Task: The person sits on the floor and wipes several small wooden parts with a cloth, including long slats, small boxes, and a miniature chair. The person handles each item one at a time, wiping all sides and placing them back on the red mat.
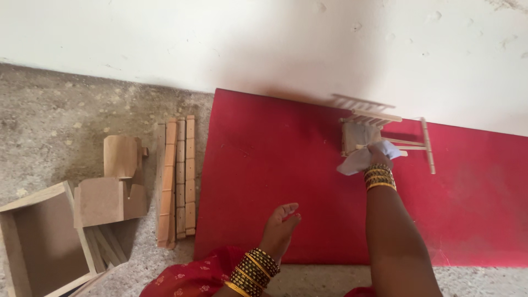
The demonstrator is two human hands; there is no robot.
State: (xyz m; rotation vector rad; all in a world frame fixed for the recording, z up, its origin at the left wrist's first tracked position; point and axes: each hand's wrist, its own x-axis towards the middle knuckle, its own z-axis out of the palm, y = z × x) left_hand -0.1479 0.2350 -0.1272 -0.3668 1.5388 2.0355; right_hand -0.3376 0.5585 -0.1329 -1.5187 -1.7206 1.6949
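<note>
Both hands are mine, each wrist stacked with gold and black bangles. My right hand [380, 157] reaches across the red mat [275, 176] and grips a pale cloth [357, 159], pressing it against a small wooden frame model [360, 132] that stands near the mat's far edge, close to the white wall [247, 38]. My left hand [279, 230] rests loose and holding nothing, fingers extended, at the near edge of the mat.

As I judge it, the model is largely put together: its slatted top and side rails are joined, and one slim stick [428, 146] lies on the mat just to its right, touching the cross-pieces that jut from the model. The cloth suggests wiping or finishing work on it; whether more pieces are to be fitted I cannot tell.

Counted: one mat, one cloth, one model. On the concrete floor [66, 115] to the left lie about four notched wooden strips [177, 176], side by side, one open wooden box [38, 242], and two board pieces [115, 187] stacked together.
</note>
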